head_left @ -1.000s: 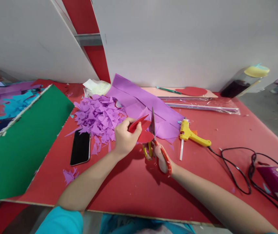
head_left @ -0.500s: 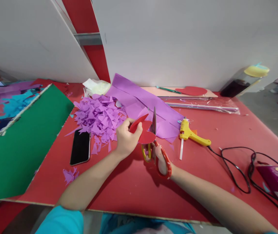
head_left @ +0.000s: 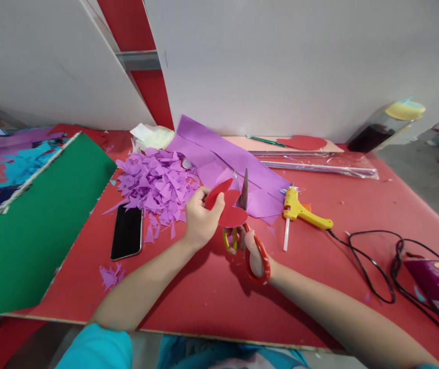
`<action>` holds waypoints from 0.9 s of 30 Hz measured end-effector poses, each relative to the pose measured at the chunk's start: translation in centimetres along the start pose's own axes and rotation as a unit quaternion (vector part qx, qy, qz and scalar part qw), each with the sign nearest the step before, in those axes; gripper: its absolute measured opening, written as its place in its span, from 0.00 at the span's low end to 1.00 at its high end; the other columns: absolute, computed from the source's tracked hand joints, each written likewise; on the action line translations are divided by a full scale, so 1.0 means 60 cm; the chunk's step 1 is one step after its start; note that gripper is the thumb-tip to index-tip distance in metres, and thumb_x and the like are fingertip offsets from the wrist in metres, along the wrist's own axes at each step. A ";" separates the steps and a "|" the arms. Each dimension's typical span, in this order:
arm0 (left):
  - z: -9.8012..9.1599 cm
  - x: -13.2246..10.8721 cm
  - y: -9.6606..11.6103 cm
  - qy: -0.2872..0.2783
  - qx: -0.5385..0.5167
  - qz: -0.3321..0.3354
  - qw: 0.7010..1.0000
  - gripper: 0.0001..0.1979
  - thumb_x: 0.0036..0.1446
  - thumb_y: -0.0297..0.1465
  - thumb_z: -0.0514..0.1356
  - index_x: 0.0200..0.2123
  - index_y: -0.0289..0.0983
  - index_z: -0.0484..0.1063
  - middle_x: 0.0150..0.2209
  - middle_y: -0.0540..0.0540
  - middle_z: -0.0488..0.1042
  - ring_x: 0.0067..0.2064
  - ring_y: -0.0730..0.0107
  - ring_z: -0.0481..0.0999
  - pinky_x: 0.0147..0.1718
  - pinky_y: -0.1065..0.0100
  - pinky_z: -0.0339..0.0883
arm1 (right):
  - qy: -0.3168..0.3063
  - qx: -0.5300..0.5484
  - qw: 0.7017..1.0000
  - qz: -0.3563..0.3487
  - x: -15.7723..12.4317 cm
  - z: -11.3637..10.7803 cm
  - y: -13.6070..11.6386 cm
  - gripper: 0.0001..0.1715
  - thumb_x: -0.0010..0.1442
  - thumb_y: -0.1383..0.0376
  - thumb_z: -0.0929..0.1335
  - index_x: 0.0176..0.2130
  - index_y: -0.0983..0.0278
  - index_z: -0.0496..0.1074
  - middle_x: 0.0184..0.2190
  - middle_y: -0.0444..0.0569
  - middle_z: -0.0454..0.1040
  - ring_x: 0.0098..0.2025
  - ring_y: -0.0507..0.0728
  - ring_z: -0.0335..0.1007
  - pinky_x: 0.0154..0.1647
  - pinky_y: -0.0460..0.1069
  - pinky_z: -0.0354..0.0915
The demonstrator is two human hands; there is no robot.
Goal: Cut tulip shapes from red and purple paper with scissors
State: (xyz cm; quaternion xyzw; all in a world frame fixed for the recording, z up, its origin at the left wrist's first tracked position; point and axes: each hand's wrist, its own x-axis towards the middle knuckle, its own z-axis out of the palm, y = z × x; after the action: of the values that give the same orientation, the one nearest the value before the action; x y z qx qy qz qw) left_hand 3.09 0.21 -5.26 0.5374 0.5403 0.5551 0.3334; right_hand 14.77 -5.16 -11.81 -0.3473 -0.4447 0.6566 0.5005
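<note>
Against a pale wall [head_left: 281, 66], the red table [head_left: 212, 307] carries heaped purple scraps [head_left: 156, 179]; above it, the left hand [head_left: 201, 220] pinches red paper [head_left: 232, 216], the right hand [head_left: 255, 252] grips scissors [head_left: 266, 266], its 2 blades [head_left: 245, 188] parted.

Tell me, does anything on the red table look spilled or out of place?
A small cluster of purple paper scraps lies apart from the large purple paper scrap pile, on the near side of the black rectangular smartphone. It looks stray. No spilled liquid shows.
</note>
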 end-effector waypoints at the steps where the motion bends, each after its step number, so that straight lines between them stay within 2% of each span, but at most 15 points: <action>1: 0.000 0.000 -0.001 0.000 0.002 0.003 1.000 0.08 0.51 0.31 0.59 0.23 0.36 0.63 0.20 0.55 0.64 0.22 0.79 0.62 0.21 0.76 0.59 | 0.000 0.001 1.000 0.001 0.000 0.000 0.001 0.29 0.53 0.38 0.60 0.32 0.61 0.60 0.26 0.42 0.57 0.22 0.50 0.49 0.21 0.47 0.52; 13: 0.006 -0.002 -0.010 0.000 -0.021 -0.010 1.000 0.09 0.52 0.31 0.59 0.23 0.37 0.62 0.21 0.55 0.63 0.23 0.79 0.62 0.23 0.75 0.59 | 0.013 -0.009 1.000 0.001 -0.002 -0.001 0.005 0.29 0.54 0.38 0.59 0.32 0.61 0.61 0.28 0.43 0.58 0.22 0.49 0.50 0.21 0.47 0.53; 27: 0.003 0.001 -0.009 0.000 -0.003 0.005 1.000 0.09 0.51 0.31 0.59 0.23 0.37 0.62 0.20 0.56 0.62 0.22 0.79 0.62 0.22 0.75 0.58 | 0.010 -0.020 1.000 -0.006 -0.002 -0.005 0.008 0.29 0.55 0.38 0.58 0.32 0.61 0.63 0.27 0.42 0.59 0.20 0.48 0.52 0.20 0.47 0.52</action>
State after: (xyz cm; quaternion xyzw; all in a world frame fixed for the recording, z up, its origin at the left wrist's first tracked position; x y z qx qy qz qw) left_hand 3.14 0.43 -5.76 0.5392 0.5361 0.5580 0.3326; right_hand 14.90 -5.25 -12.38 -0.3612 -0.4551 0.6410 0.5016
